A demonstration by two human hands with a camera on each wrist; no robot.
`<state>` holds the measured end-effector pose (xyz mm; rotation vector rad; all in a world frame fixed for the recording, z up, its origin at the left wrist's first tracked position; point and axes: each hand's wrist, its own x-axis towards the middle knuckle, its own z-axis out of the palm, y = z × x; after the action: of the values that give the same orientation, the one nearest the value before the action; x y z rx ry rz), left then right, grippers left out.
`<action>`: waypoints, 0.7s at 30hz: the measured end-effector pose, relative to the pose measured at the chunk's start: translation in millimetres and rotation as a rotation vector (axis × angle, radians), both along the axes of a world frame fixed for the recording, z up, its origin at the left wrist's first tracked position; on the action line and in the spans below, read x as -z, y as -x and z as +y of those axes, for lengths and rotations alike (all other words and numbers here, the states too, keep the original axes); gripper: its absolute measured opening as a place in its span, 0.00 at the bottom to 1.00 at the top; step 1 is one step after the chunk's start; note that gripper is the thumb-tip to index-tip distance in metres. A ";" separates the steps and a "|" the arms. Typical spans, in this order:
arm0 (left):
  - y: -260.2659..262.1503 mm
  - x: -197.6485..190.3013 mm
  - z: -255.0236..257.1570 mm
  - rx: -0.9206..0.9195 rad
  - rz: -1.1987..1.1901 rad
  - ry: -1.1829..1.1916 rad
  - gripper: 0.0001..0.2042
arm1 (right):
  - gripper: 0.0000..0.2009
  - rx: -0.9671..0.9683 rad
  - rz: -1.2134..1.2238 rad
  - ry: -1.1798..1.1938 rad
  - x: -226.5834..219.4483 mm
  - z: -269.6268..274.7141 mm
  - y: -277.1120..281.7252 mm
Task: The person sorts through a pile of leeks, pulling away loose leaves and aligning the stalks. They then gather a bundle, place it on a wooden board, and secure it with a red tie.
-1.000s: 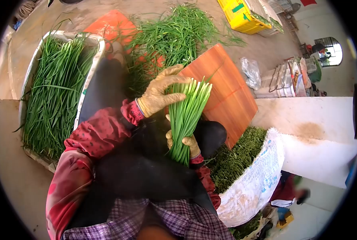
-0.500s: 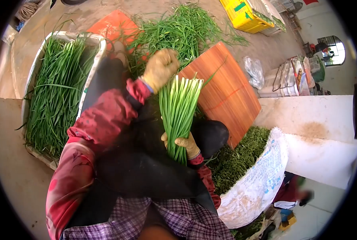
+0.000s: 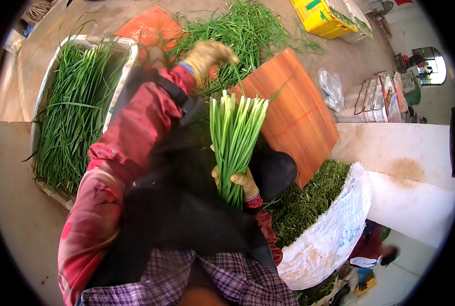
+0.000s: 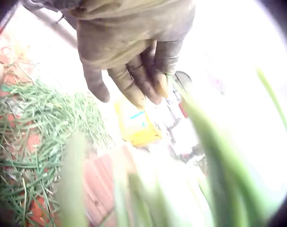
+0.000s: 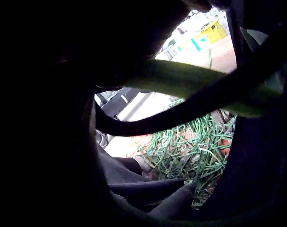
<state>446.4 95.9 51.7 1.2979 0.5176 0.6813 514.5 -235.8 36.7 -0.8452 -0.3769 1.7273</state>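
My right hand (image 3: pixel 246 184), in a yellowed glove, grips a bunch of garlic chives (image 3: pixel 232 135) around its lower leafy part, pale cut ends up. Beyond those ends, my gloved left hand (image 3: pixel 205 57) is raised with fingers bent downward. In the left wrist view its fingertips pinch the tip of one chive stalk (image 4: pixel 200 124), which runs down toward the bunch. Chive leaves (image 5: pixel 181 80) cross the right wrist view, where deep shadow hides most of the right hand.
A white tub (image 3: pixel 134 56) of chives stands at left. Ahead, a loose chive heap (image 3: pixel 243 30) lies partly on an orange sheet (image 3: pixel 153 30). A wooden board (image 3: pixel 296 117) leans right of the bunch, near a white sack (image 3: pixel 334 229) of trimmings. A yellow crate (image 3: pixel 317 18) stands farther off.
My left hand has moved from beside the bunch's pale ends up and away toward the heap, a single stalk now in its fingertips. The right hand keeps its grip on the bunch.
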 end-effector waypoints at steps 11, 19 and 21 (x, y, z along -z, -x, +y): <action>48.0 -16.1 -78.4 -0.013 0.180 0.115 0.08 | 0.54 0.047 0.106 -0.052 2.8 -5.1 -7.6; 38.2 -15.5 -73.2 0.446 0.337 0.176 0.04 | 0.29 0.056 0.060 -0.068 13.3 -15.1 -12.1; 34.4 3.6 -74.4 0.442 0.177 0.272 0.06 | 0.28 0.047 0.053 -0.071 13.3 -13.0 -11.6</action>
<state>412.0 21.4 48.1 1.1655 0.4281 0.1232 526.0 -248.9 23.4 -0.7500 -0.3777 1.6803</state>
